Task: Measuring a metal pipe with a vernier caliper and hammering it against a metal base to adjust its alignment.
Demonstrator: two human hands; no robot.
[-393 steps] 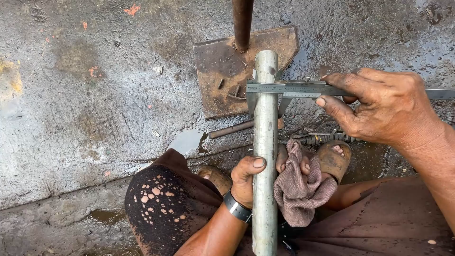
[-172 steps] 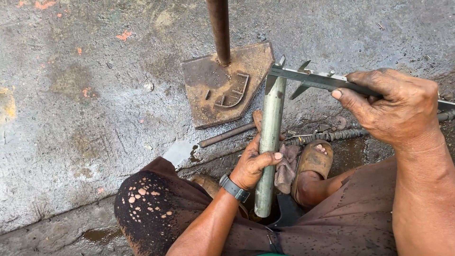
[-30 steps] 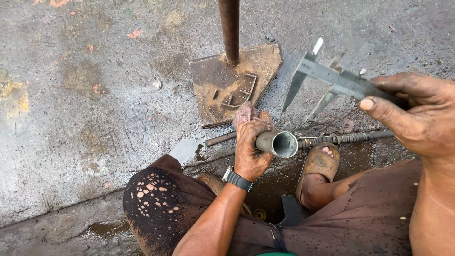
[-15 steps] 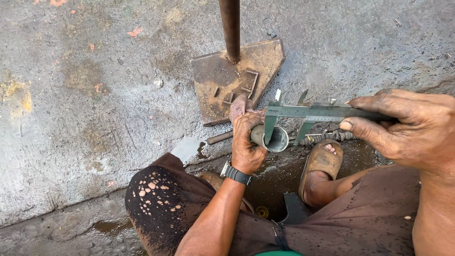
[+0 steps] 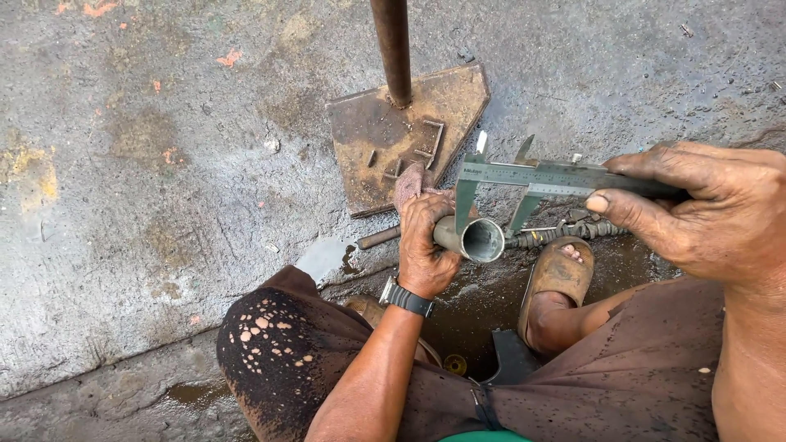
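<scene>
My left hand [image 5: 426,245] grips a grey metal pipe [image 5: 479,238] with its open end turned toward me, and a reddish rag [image 5: 407,184] is bunched behind the fingers. My right hand [image 5: 708,213] holds a steel vernier caliper [image 5: 544,176] level above the pipe. The caliper's two lower jaws hang down on either side of the pipe's open end, the left jaw against the rim. A dark watch sits on my left wrist.
A rusty steel base plate [image 5: 385,135] with an upright rusty rod [image 5: 393,49] stands on the wet concrete floor beyond the pipe. A threaded bar [image 5: 573,232] lies beside my sandalled foot [image 5: 557,282]. My knees, in stained brown trousers, fill the lower frame.
The pipe has gone from upright to pointing its open end at me. My right hand has lowered the caliper from the air until its jaws straddle the pipe's end.
</scene>
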